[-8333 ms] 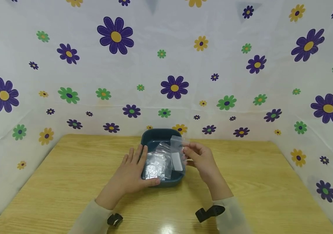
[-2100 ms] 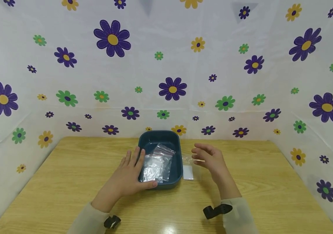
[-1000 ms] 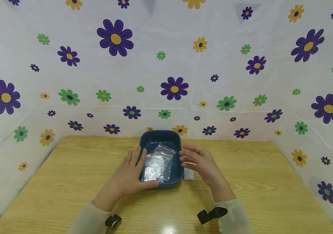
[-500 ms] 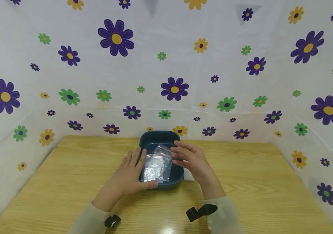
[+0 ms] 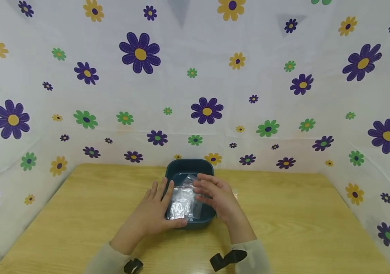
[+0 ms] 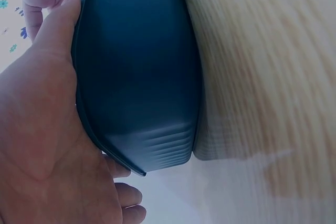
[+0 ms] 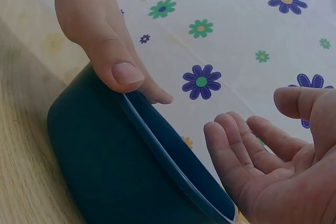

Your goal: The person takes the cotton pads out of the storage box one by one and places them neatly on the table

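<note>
A dark teal plastic bin [image 5: 189,166] stands on the table, holding several clear zip bags [image 5: 181,203] that overlap one another. My left hand [image 5: 150,215] rests on the bin's left side with straight, spread fingers, its thumb on the near rim. Above the right half of the bin is my right hand [image 5: 219,198], fingers loosely bent and nothing held. The right wrist view shows that right hand [image 7: 278,166] apart from the rim. Right of the bin, a bag with a white piece is now nearly all hidden behind my right hand; only a clear edge [image 5: 235,195] shows.
The bin is on a light wood table [image 5: 301,213], close to its back edge. A white flower-print cloth [image 5: 167,87] hangs behind and at both sides. Each wrist carries a black camera strap.
Earlier my right hand held the bag with the white piece over the bin's right side, then left it on the table. Since then it has moved left over the bin. My left hand stays put.
</note>
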The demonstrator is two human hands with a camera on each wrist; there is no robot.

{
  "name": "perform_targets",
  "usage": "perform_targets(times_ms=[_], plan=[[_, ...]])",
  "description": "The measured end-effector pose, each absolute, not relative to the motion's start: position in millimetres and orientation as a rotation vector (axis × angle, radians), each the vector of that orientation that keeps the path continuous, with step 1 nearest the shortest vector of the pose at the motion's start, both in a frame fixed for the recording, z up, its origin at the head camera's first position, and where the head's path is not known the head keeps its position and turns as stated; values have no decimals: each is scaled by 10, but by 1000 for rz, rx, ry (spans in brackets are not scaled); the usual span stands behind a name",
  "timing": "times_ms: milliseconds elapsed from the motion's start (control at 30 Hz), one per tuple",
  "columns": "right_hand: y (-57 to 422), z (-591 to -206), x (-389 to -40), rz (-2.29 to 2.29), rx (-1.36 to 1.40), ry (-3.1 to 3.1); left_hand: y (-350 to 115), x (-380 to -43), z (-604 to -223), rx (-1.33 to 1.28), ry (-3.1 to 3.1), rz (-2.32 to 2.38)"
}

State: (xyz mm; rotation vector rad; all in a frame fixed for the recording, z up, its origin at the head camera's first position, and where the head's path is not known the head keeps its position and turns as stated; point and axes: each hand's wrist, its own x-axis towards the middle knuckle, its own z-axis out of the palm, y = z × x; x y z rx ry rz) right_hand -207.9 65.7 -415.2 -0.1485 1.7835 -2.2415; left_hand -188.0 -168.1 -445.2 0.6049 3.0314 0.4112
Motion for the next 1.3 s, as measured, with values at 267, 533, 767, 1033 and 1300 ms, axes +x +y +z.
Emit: perform_targets(times_ms=[267,533,767,1033,1300], plan=[[584,-4164,-2046,-2240,-179,1765,-1681,-1861,-4475,603,3035,426],[505,-4208,-2071,-2199,-185,1778,-1673,-1885,-4444,610,3033,414],[488,-4234,-2077,-2152,-135,1774,-1676,-1867,-4432,607,3029,416],[477,-4269,-2108,-2137,-118,1747,-1677,-1859,-4447,606,3033,412],[437,-4288,-2143,-2153,-104,1711,-1693,-1859,-4455,594,3037,410]])
